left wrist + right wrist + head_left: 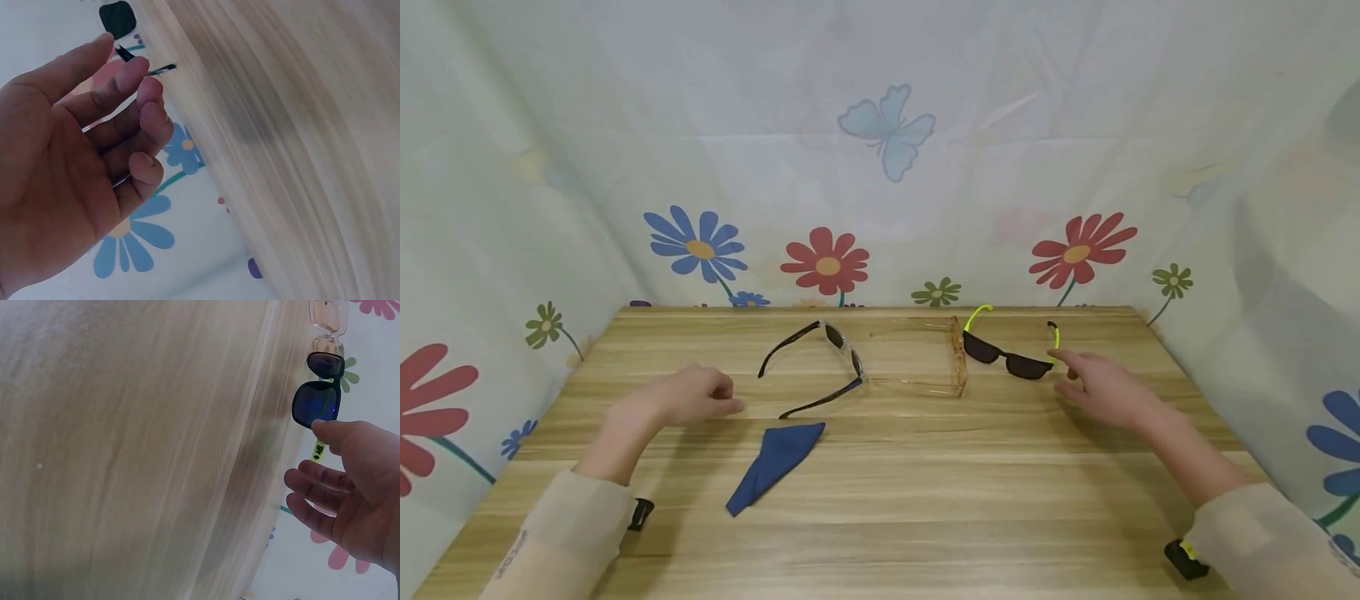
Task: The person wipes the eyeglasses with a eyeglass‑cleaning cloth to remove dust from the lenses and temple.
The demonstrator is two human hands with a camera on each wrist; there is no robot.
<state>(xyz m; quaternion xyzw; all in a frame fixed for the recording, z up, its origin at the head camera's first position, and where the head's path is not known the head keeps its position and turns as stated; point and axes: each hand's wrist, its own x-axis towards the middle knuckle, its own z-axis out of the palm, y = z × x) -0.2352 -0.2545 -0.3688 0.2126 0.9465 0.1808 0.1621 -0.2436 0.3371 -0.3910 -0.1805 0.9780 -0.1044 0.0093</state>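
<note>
On the table, black sunglasses with yellow-green temples (1028, 367) stand beside the fingers of my right hand (1108, 390). One fingertip is at the frame's right corner; the thumb and that finger look apart. In the right wrist view the hand (369, 487) overlaps the sunglasses (315, 403) at the lens edge, other fingers loosely bent. My left hand (688, 396) hovers with loosely curled fingers, holding nothing, left of dark-templed sunglasses (822, 407). Clear amber-framed glasses (958, 358) lie between the two pairs. A folded blue cloth (778, 462) lies in front.
The wood-grain table (925, 500) ends at the back against a white curtain (775, 167) printed with flowers and a butterfly. Curtain sides also rise at left and right. Small dark devices sit at both wrists.
</note>
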